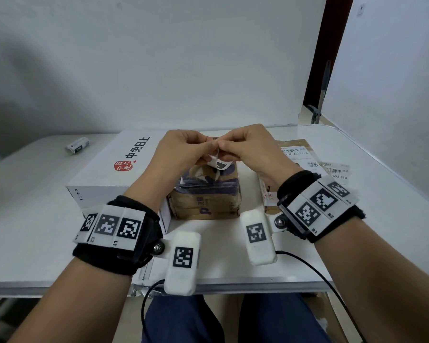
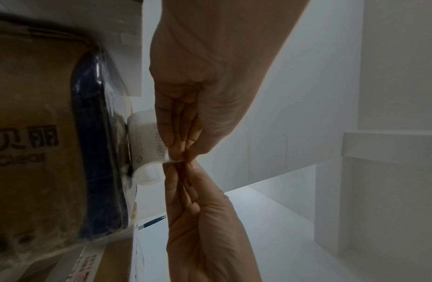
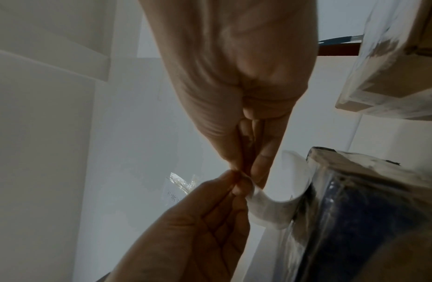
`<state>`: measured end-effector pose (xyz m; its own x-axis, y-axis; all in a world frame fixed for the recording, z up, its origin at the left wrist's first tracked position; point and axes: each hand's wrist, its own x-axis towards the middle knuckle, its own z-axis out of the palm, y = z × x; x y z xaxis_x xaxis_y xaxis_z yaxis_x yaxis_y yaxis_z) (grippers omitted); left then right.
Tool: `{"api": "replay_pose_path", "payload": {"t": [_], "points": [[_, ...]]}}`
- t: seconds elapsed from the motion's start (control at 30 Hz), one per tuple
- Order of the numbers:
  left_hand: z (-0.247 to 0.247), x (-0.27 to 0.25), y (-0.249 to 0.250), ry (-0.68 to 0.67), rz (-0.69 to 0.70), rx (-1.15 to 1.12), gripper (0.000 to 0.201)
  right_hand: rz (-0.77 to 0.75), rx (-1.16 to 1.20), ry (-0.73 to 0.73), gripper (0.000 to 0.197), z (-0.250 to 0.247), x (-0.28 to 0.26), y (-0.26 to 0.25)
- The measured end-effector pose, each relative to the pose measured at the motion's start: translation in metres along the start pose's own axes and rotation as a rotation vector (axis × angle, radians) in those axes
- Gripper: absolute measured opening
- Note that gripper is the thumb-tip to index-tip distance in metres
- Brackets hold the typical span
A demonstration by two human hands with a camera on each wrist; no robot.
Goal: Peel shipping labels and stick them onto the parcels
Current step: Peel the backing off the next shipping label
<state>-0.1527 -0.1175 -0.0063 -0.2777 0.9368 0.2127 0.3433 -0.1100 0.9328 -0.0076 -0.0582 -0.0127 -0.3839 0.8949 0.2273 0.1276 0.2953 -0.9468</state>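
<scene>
A small white shipping label [image 1: 217, 163] curls in the air just above a brown carton [image 1: 206, 201] wrapped in clear tape with a dark blue band. My left hand [image 1: 211, 145] pinches the label's top edge between thumb and fingertips. My right hand [image 1: 221, 144] pinches the same edge right beside it, fingertips almost touching. In the left wrist view the label [image 2: 147, 145] bows down toward the carton [image 2: 36, 95] from my left hand [image 2: 179, 152], with my right hand [image 2: 183, 169] below it. In the right wrist view the label [image 3: 270, 208] bends away from both hands.
A large white box [image 1: 104, 174] with red and black print lies left of the carton. A flat brown parcel [image 1: 295, 149] carrying a label lies to the right, with loose labels [image 1: 337, 169] beside it. A small white tube [image 1: 77, 144] lies back left. The table's front edge [image 1: 60, 285] is near my wrists.
</scene>
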Motion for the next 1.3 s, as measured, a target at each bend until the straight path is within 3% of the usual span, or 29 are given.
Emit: {"api": "replay_pose_path", "payload": {"t": [0.3,0.6,0.93,1.2,1.3], "points": [[0.005,0.0,0.001,0.074,0.028,0.046,0.013,-0.029,-0.051,0.045,0.01,0.002,0.002,0.0],[0.005,-0.001,-0.001,0.042,0.014,0.027,0.014,0.094,0.157,0.0,0.007,0.003,-0.002,-0.003],[0.005,0.005,-0.007,0.033,-0.141,-0.193,0.015,0.268,0.472,-0.021,0.021,0.003,0.0,-0.001],[0.009,0.009,-0.005,-0.005,-0.084,-0.407,0.004,0.163,0.343,0.002,0.008,0.005,0.0,0.0],[0.009,0.011,-0.005,-0.036,-0.065,-0.338,0.022,0.142,0.269,0.022,0.012,0.003,0.001,0.001]]}}
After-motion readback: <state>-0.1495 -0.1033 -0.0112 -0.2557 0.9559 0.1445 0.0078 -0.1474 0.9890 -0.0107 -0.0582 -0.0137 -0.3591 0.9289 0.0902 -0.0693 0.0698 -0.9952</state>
